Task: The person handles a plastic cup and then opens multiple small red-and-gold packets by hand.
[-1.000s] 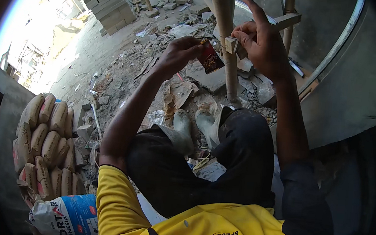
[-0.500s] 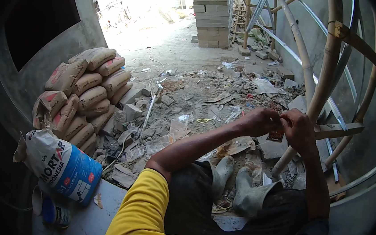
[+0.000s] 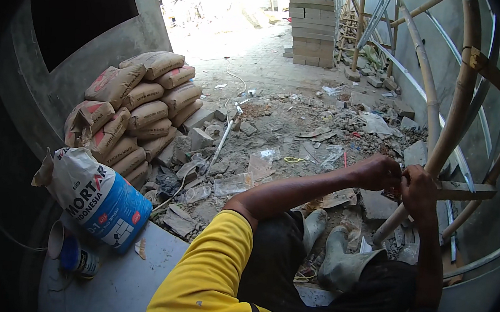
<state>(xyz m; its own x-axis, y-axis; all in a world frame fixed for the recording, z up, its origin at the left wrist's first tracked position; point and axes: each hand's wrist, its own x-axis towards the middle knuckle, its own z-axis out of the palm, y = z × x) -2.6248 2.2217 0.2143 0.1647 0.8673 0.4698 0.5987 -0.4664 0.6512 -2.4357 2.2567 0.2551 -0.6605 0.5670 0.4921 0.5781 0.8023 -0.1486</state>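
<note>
In front of me at the right, my two hands meet with the fingers bent and closed. My left hand (image 3: pixel 380 171) and my right hand (image 3: pixel 419 188) pinch a small dark reddish-brown packet (image 3: pixel 390 195) between them. Only a little of it shows below the fingers, so its contents and exact kind stay hidden. Just beyond my right hand stand a leaning bamboo pole (image 3: pixel 451 129) and a short wooden crosspiece (image 3: pixel 467 191). Below my forearms are my knees and grey-green rubber boots (image 3: pixel 336 255).
Brown cement sacks (image 3: pixel 147 111) are piled at the left. A blue and white mortar bag (image 3: pixel 100 199) leans nearer, beside a blue-lidded can (image 3: pixel 79 258) on a pale slab (image 3: pixel 107 289). Rubble (image 3: pixel 275 134) covers the ground ahead. Stacked blocks (image 3: pixel 313 28) stand farther back.
The view has shifted, so the scene sits farther right and the near things higher. My hands stay together, and less of the small packet shows beneath the fingers.
</note>
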